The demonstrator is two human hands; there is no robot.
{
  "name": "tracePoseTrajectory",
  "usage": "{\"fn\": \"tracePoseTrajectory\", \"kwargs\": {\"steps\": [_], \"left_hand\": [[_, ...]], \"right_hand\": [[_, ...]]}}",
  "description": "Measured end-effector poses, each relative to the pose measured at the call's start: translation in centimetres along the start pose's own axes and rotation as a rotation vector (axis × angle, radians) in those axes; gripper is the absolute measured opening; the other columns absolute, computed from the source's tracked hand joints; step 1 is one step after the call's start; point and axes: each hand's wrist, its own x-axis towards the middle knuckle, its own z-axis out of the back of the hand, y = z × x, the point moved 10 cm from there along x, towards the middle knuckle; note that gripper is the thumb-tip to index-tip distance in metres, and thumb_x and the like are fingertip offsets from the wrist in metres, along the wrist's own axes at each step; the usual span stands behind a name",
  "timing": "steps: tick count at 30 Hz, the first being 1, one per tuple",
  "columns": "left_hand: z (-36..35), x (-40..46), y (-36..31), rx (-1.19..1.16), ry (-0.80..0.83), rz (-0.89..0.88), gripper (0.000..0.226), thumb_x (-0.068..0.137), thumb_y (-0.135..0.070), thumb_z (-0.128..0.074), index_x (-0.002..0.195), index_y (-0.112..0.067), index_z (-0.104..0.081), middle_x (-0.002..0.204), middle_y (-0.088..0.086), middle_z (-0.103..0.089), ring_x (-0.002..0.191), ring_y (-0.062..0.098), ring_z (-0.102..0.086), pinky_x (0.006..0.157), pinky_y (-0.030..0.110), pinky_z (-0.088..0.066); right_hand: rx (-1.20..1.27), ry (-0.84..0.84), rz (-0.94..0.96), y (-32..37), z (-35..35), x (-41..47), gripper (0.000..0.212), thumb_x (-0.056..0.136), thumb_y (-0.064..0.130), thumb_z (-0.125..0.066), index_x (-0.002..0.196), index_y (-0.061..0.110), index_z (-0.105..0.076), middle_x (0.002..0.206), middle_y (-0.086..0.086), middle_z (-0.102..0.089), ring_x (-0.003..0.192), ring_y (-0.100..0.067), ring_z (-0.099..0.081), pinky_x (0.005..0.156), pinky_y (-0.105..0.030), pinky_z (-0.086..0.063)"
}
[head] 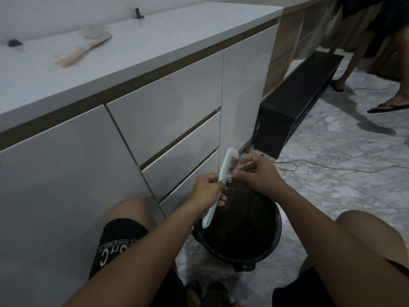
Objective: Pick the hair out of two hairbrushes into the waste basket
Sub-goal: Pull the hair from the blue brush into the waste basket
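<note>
My left hand [207, 189] grips a white hairbrush [223, 171] by its handle, head tilted up over the black mesh waste basket [261, 247] on the floor between my knees. My right hand [257, 171] is at the bristles, fingers pinched on a tuft of brown hair [236, 166] in the brush head. A second, pink hairbrush [84, 48] lies on the white countertop [155, 41] at the upper left, bristles up.
White cabinet drawers [172, 120] stand close on my left. A dark low shelf [294, 103] lies beyond the basket. A white cable [332, 167] runs across the marble floor. Another person's legs in sandals [389, 107] are at the upper right.
</note>
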Motion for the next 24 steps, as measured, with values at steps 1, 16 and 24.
{"fn": "tracePoseTrajectory", "kwargs": {"steps": [1,16,24], "left_hand": [[-0.1,0.0,-0.1,0.005,0.009,-0.011,0.020,0.096,-0.010,-0.057,0.111,-0.002,-0.068,0.080,0.009,-0.067,0.051,0.013,-0.059,0.046,0.024,-0.049],[1.3,0.2,0.3,-0.049,-0.069,0.015,0.021,0.097,-0.008,-0.057,0.112,0.001,-0.068,0.076,0.008,-0.064,0.050,0.011,-0.055,0.045,0.021,-0.048],[-0.5,0.0,-0.1,-0.024,0.037,-0.021,0.020,0.095,-0.010,-0.058,0.110,-0.006,-0.070,0.078,0.006,-0.067,0.051,0.011,-0.057,0.045,0.023,-0.047]], "right_hand": [[0.008,-0.010,0.010,0.1,0.0,-0.1,0.037,0.073,0.034,-0.080,0.104,0.021,-0.064,0.092,0.003,-0.069,0.086,-0.009,-0.065,0.075,-0.029,-0.052],[0.096,-0.138,-0.079,-1.4,2.2,0.7,0.016,0.077,0.005,-0.072,0.082,0.021,-0.073,0.078,-0.001,-0.072,0.076,-0.019,-0.070,0.078,-0.043,-0.060],[0.110,-0.107,-0.024,-0.6,0.8,0.2,0.036,0.071,0.038,-0.081,0.100,0.023,-0.067,0.093,0.002,-0.071,0.085,-0.011,-0.068,0.076,-0.032,-0.056]]}}
